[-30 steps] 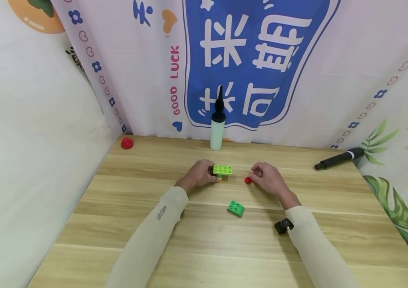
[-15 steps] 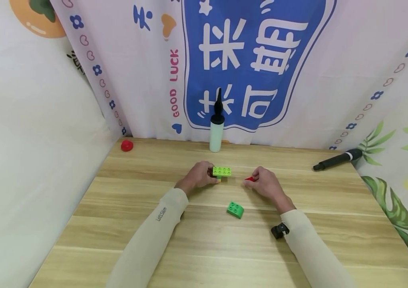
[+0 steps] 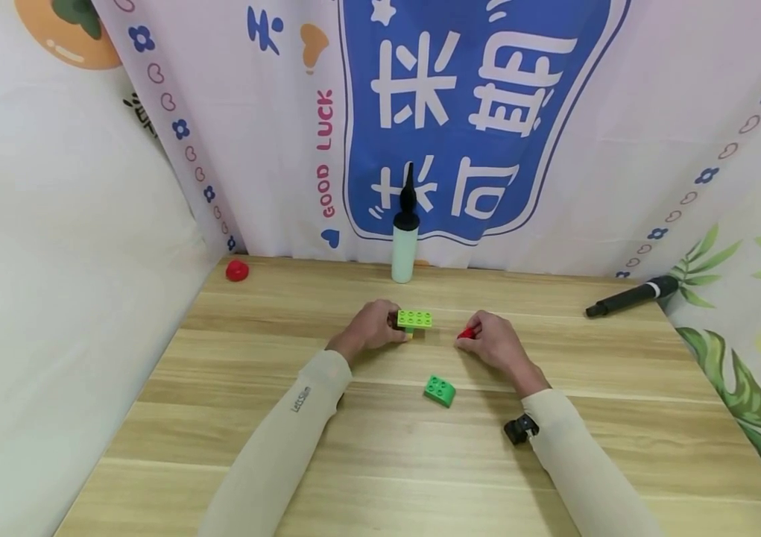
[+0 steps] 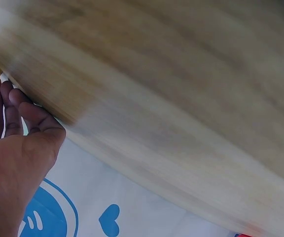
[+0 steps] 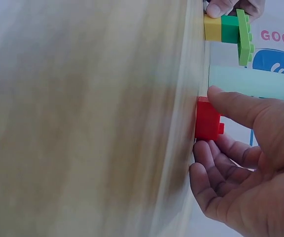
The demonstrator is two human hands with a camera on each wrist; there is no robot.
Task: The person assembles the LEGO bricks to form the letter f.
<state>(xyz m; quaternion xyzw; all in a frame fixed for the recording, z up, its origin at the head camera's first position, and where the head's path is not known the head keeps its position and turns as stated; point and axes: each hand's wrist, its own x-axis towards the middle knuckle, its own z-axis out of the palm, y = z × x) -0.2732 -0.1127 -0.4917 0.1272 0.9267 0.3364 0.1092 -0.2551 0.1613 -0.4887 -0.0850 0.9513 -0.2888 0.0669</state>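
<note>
My left hand [image 3: 371, 324] grips a small stack of toy building blocks near the table's middle. The stack has a yellow block [image 5: 213, 28] at the bottom, a green block [image 5: 230, 28] above it and a wide lime-green plate [image 3: 415, 318] with studs on top. To its right, my right hand [image 3: 496, 343] pinches a red block [image 5: 208, 118] between thumb and fingers, low at the tabletop. A gap separates the red block from the stack. Nearer to me lies a loose green block [image 3: 440, 390] with a curved end. The left wrist view shows only the stack's edge.
A pale green pump [image 3: 404, 253] with a black nozzle stands at the back, behind the hands. A red round object [image 3: 237, 270] sits in the far left corner. At the far right lies a black rod [image 3: 628, 297]. Printed cloth hangs around the table.
My right thumb and fingers have closed on the red block and turned it slightly. The left hand and its stack have stayed in place.
</note>
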